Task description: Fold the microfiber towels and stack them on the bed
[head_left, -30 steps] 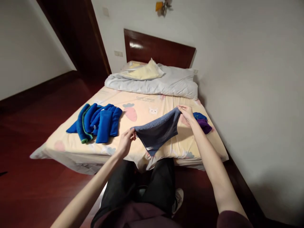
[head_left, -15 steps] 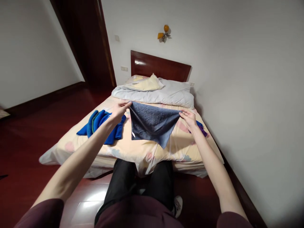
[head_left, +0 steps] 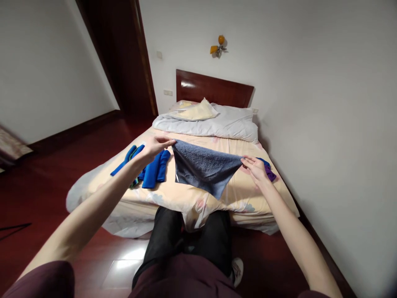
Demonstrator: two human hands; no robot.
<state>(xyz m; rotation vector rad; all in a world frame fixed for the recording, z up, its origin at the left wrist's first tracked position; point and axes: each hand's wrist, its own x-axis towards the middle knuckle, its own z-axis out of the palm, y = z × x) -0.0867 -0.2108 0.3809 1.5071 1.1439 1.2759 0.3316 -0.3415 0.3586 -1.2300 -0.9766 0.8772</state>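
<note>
The fingertips of the left hand [head_left: 156, 147] pinch one upper corner of the grey-blue cloth [head_left: 206, 165], and the fingertips of the right hand [head_left: 254, 167] pinch the other upper corner. How the fingers go behind the cloth, I cannot see. The cloth hangs between the hands, above the front part of the bed [head_left: 198, 138]; its lower corners point down, and a small white tag [head_left: 177, 177] shows at its edge. On the left side of the bed lie blue cloths [head_left: 152, 170], partly hidden by the left forearm, so their number is not clear. On the right side of the bed, a blue and purple bundle [head_left: 269, 170] is partly covered by the right hand. At the head of the bed are a grey quilt [head_left: 229, 124] and a pale yellow cloth [head_left: 198, 111].
</note>
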